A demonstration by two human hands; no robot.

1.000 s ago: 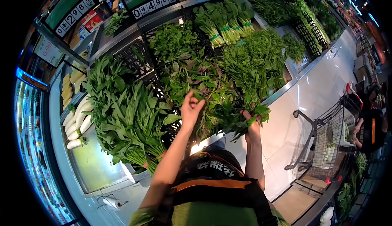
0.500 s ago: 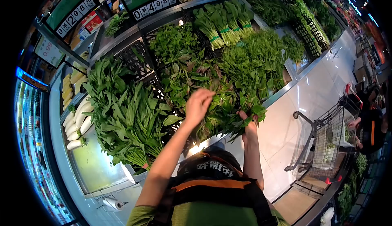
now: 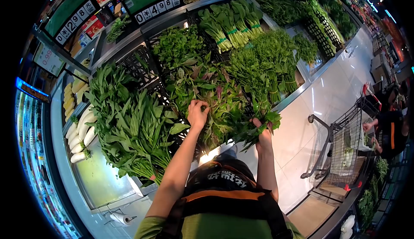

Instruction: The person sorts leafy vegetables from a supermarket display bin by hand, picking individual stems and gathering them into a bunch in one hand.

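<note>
A bunch of dark leafy greens [image 3: 246, 131] with some purplish leaves is gripped in my right hand [image 3: 263, 139], close to the front edge of the display. My left hand [image 3: 198, 114] is at the left side of a heap of loose green and purple-tinged leaves [image 3: 222, 94]. Its fingers are curled together; a small dark bit shows between thumb and fingers, too small to name. To the left of that hand lies a big pile of long-leaved greens [image 3: 138, 127] with thick stems.
Banded bok choy [image 3: 230, 25] and fine-stemmed greens [image 3: 265, 64] lie farther back. White radishes [image 3: 82, 133] sit at left, below price signs [image 3: 157, 8]. A shopping cart [image 3: 340, 146] stands on the tiled floor at right, with another person [image 3: 390, 131] beside it.
My left hand has moved left and slightly down, from over the leaf heap to its left side. My right hand keeps its bunch in nearly the same place.
</note>
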